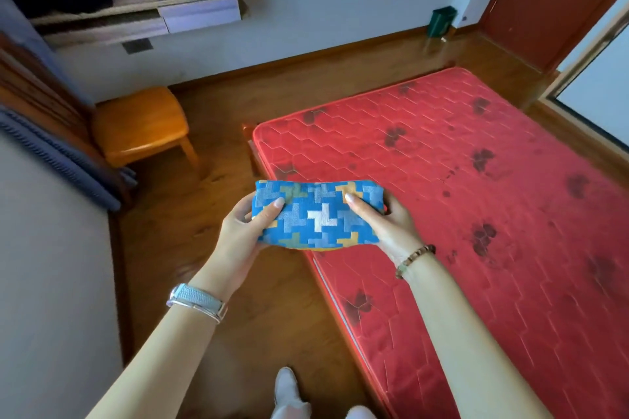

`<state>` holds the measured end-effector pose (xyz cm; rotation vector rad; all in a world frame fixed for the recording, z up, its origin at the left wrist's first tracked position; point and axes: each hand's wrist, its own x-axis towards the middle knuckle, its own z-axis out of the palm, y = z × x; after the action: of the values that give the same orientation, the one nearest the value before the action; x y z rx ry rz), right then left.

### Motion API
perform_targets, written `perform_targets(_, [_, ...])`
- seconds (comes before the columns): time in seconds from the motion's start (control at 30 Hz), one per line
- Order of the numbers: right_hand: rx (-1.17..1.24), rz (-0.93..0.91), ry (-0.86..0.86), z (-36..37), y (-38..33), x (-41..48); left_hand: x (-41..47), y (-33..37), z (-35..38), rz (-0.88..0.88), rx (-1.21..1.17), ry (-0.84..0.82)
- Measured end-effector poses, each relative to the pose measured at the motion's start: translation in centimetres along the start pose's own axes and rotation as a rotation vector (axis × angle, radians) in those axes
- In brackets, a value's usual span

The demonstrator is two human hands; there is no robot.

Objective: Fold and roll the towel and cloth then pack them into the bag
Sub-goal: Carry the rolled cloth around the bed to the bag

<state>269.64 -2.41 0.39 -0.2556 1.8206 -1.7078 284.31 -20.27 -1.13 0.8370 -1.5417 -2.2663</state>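
Both hands grip one blue patterned fabric roll [320,214] in mid-air over the left edge of the red mattress [476,180]: left hand [238,231] curled round its left end, right hand [394,224] round its right end, thumbs [272,209] pressed on top. I can't see the other fingers, hidden under the roll, and can't tell if it's the towel or the cloth. Well off left an orange stool [139,122] sits on the wooden floor [265,282], green bin [442,22] by the far wall.

No legible text anywhere.
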Motion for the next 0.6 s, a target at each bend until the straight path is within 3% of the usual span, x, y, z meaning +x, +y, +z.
perform_targets(0.23, [-0.011,0.040,-0.136,7.6,-1.0,5.3,2.0,2.1,-6.6,-0.013,-0.042,0.131])
perform_targets(0.6, [-0.029,0.118,-0.283,13.7,-2.3,15.4,8.9,4.8,-11.6,-0.012,-0.063,0.263])
